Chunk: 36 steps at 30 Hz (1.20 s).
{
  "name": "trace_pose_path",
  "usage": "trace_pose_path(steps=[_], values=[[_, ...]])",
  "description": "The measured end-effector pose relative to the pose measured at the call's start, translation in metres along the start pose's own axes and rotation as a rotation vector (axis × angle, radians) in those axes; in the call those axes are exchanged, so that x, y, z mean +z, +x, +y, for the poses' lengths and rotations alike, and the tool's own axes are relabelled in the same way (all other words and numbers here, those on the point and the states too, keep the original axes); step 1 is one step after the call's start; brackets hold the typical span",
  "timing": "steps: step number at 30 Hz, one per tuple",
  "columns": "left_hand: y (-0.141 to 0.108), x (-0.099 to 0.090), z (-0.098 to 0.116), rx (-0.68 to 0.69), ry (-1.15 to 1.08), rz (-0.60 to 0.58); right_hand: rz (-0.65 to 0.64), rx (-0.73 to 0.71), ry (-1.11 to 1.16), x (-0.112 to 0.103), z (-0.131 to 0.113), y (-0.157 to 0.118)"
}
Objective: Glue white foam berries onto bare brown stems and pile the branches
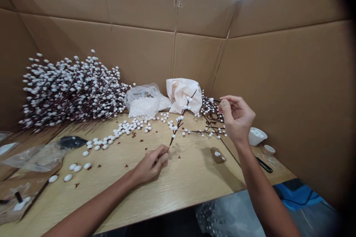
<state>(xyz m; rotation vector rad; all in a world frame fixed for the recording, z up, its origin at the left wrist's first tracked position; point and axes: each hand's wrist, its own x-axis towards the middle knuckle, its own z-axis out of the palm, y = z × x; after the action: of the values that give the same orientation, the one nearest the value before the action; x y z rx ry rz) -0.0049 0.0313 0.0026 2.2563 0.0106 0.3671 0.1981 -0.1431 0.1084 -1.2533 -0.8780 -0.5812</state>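
My left hand [152,162] is closed on the lower end of a brown branch [178,124], which leans up and to the right with white berries along it. My right hand [236,116] is raised to the right of the branch, apart from it, with thumb and fingertips pinched together; what they hold, if anything, is too small to name. Below and between the hands, a small brown piece with white glue [218,155] lies on the wooden table [155,200]. Loose white berries [125,126] spread in a band left of the branch.
A large pile of white-berry stems [72,89] lies at the back left. A clear bag [144,102] and a white bag [185,94] stand behind. A white cup [257,136], tape roll [268,150] and black cutter [263,163] are at right. Cardboard walls [139,55] surround the table.
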Motion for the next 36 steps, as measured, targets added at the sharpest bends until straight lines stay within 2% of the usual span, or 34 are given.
trace_pose_path(steps=[6,10,12,15,19,27,36], values=[[0.002,0.002,-0.002,0.009,-0.007,-0.008,-0.185,0.289,-0.086,-0.047,0.026,-0.055],[0.003,0.002,-0.001,0.019,0.007,0.006,-0.223,0.482,-0.129,-0.085,0.041,-0.091],[0.004,0.002,0.0,0.028,0.015,0.005,-0.228,0.525,-0.201,-0.103,0.046,-0.106],[0.005,0.003,0.0,0.04,0.015,-0.001,-0.317,0.513,-0.369,-0.12,0.05,-0.12],[0.005,0.005,-0.002,0.053,0.011,0.003,-0.402,0.453,-0.49,-0.126,0.054,-0.128],[0.004,0.004,0.002,0.053,0.043,-0.003,-0.298,0.382,-0.592,-0.123,0.064,-0.136],[0.002,0.004,0.0,0.056,0.047,-0.001,-0.304,0.409,-0.642,-0.124,0.066,-0.139]])
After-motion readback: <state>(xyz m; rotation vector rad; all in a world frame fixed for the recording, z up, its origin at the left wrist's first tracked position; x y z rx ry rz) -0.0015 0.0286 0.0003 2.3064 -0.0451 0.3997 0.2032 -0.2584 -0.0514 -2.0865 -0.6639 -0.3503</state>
